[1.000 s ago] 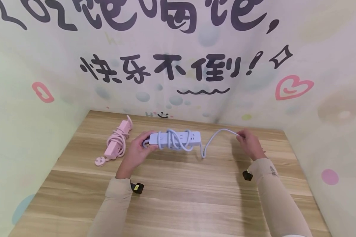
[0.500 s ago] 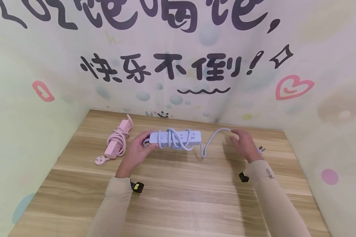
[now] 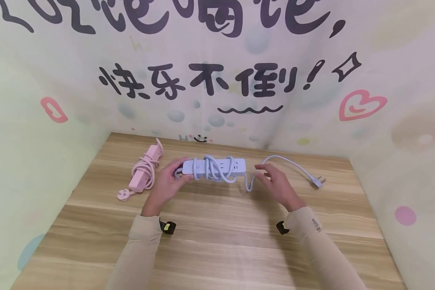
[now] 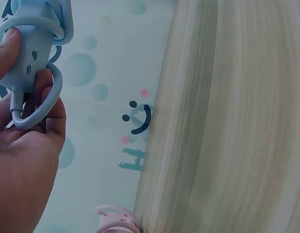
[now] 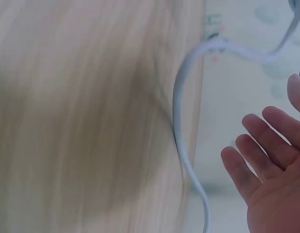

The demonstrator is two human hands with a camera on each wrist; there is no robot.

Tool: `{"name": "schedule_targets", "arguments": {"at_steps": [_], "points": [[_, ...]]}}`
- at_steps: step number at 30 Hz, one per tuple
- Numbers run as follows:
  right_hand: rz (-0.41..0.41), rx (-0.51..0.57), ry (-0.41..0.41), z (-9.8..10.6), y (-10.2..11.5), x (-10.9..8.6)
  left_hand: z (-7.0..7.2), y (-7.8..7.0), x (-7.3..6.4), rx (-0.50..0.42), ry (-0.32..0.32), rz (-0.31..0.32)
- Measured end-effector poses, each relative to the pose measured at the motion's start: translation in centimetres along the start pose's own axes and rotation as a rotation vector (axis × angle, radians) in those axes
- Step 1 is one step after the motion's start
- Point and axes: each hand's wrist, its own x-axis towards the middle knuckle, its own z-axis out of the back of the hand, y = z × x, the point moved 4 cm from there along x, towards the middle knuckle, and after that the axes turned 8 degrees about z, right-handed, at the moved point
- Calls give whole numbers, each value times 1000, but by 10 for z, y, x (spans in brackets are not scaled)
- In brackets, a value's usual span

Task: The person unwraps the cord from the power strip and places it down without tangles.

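Observation:
A pale blue power strip (image 3: pixel 235 167) with its own cord wound round it is held above the table by my left hand (image 3: pixel 168 181), which grips its left end. In the left wrist view, the thumb and fingers hold that end of the strip (image 4: pixel 30 60), beside a loop of cord. A loose length of the cord (image 3: pixel 286 159) runs right to a plug (image 3: pixel 317 182) on the table. My right hand (image 3: pixel 277 185) is near the strip's right end, by the cord. In the right wrist view its fingers (image 5: pixel 269 141) are spread, with nothing held.
Left of my left hand, a pink power strip (image 3: pixel 141 177) wrapped in its cord lies on the wooden table (image 3: pixel 221 241), its round plug (image 3: pixel 123 195) toward the front. A printed fabric wall (image 3: pixel 203 121) rises behind the table, with more fabric at both sides.
From the plug end of the cord, my right hand has moved left toward the strip, leaving the plug on the table in view. My left hand keeps its grip on the strip.

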Motion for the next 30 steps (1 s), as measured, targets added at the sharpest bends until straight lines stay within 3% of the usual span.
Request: {"name": "schedule_targets", "arguments": {"at_steps": [10, 21, 30], "points": [[72, 44, -28, -26, 30, -2, -1, 1, -2, 13, 8, -4], [30, 106, -116, -43, 23, -1, -1, 3, -3, -19, 8, -11], [-129, 455, -187, -50, 16, -4, 0, 3, -2, -32, 9, 13]]}}
